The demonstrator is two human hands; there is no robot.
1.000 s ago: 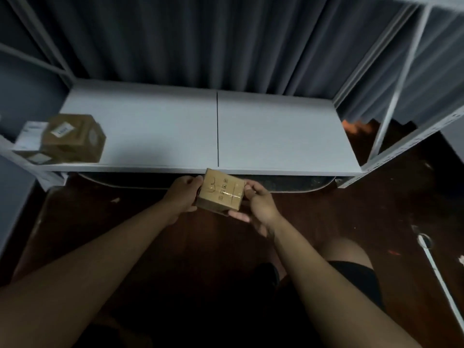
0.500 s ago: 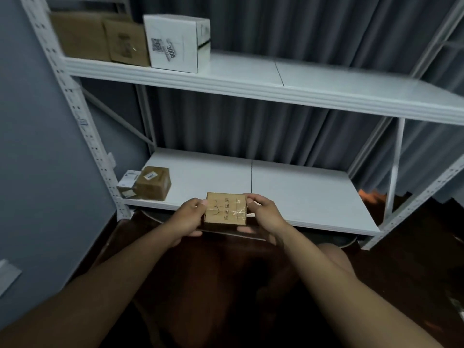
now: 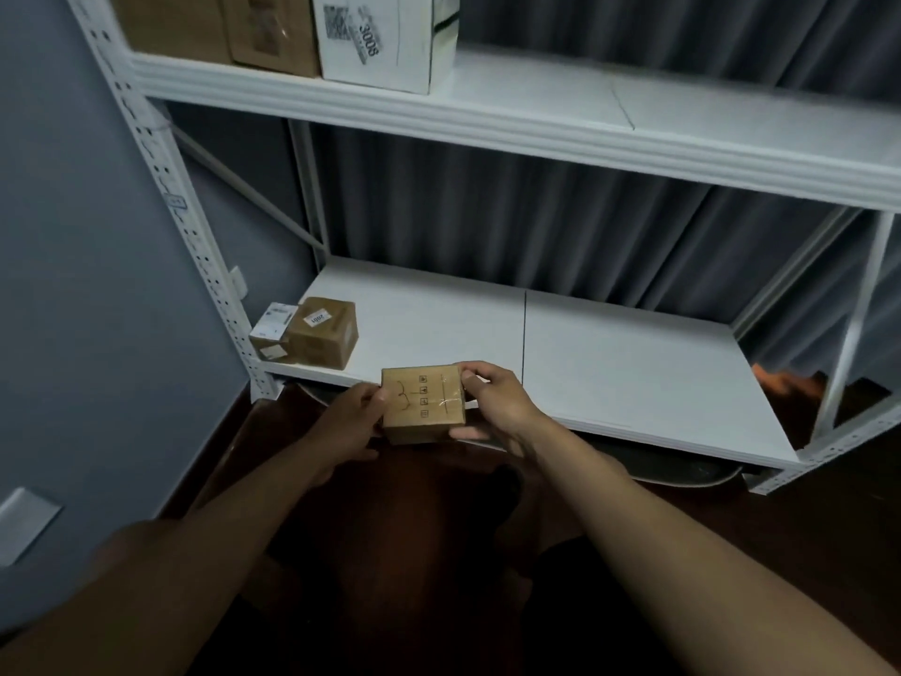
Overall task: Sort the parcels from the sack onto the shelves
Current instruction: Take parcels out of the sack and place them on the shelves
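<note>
A small brown cardboard parcel [image 3: 422, 403] with printed handling symbols is held between both hands, just in front of the lower shelf's [image 3: 609, 363] front edge. My left hand [image 3: 353, 422] grips its left side and my right hand [image 3: 492, 400] grips its right side, thumb on top. Two small brown parcels [image 3: 322, 334] with white labels sit at the lower shelf's left end. On the upper shelf [image 3: 536, 114] a white box [image 3: 385, 36] stands beside brown cartons [image 3: 234, 26]. No sack is in view.
A white perforated upright [image 3: 175, 212] frames the rack on the left, next to a grey wall. Grey curtains hang behind the rack. The floor is dark wood, and something dark lies under the lower shelf [image 3: 682, 473].
The view has tilted up, bringing the upper shelf and its boxes into sight. The parcel stays held in both hands and now lies more level, near the lower shelf's front edge.
</note>
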